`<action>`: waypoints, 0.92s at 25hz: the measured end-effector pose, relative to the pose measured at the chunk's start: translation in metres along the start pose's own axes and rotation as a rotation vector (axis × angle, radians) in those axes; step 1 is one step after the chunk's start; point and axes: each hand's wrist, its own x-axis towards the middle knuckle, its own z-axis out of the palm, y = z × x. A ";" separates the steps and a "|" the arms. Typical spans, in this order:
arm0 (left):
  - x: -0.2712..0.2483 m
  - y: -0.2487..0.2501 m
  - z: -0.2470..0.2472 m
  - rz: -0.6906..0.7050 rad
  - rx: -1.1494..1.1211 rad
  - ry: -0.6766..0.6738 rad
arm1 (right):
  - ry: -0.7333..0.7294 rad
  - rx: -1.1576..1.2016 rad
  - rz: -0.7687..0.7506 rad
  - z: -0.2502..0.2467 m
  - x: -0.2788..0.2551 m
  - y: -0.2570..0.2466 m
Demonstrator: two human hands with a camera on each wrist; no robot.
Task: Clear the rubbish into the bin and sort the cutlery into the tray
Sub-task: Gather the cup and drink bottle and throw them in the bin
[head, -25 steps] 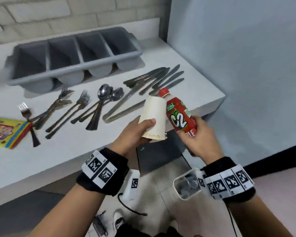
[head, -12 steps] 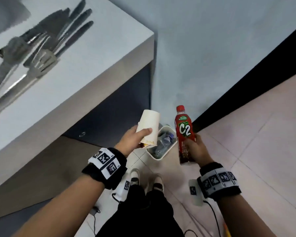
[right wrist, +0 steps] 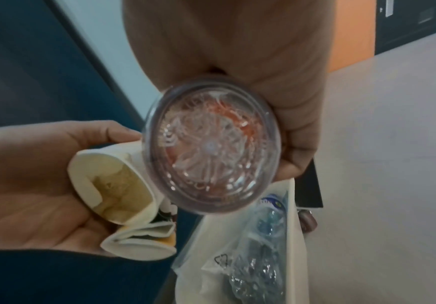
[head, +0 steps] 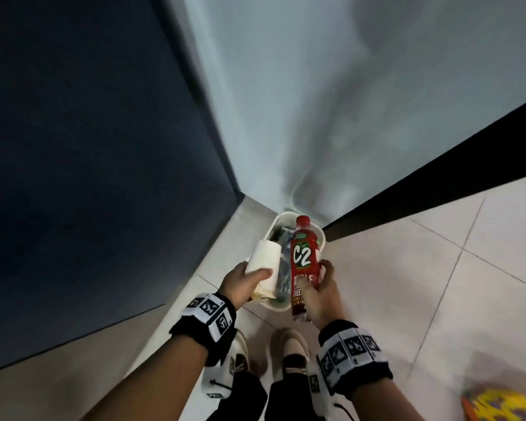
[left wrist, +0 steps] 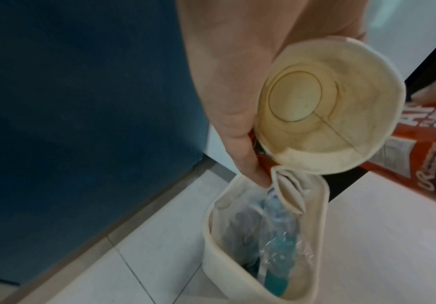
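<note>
My left hand (head: 245,282) grips a crumpled white paper cup (head: 263,262), its stained inside facing the left wrist camera (left wrist: 323,119). My right hand (head: 319,291) holds a red C2 bottle (head: 302,262) upright by its lower half; the right wrist view looks at the bottle's clear base (right wrist: 213,148). Both hang just above a small white bin (head: 275,305) on the floor in the corner. The bin (left wrist: 213,255) holds a clear plastic bottle (left wrist: 279,238) and crumpled wrappers. The cutlery and tray are out of view.
A dark blue cabinet panel (head: 88,147) rises at left and a pale wall (head: 346,101) with a black skirting (head: 438,189) behind the bin. My feet (head: 289,349) stand on white floor tiles. A colourful wrapper (head: 504,404) shows at the lower right.
The view swung down from the table to the floor corner. Both hands carried the cup and the bottle from the table edge down to just above the bin.
</note>
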 end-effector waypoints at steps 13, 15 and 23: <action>0.136 -0.056 0.054 0.096 0.467 0.160 | -0.205 -0.554 -0.020 0.048 0.120 0.042; 0.135 -0.056 0.056 0.083 0.593 0.196 | -0.183 -0.643 -0.048 0.049 0.122 0.037; 0.123 -0.035 0.054 0.097 0.661 0.306 | -0.170 -0.598 -0.072 0.048 0.120 0.038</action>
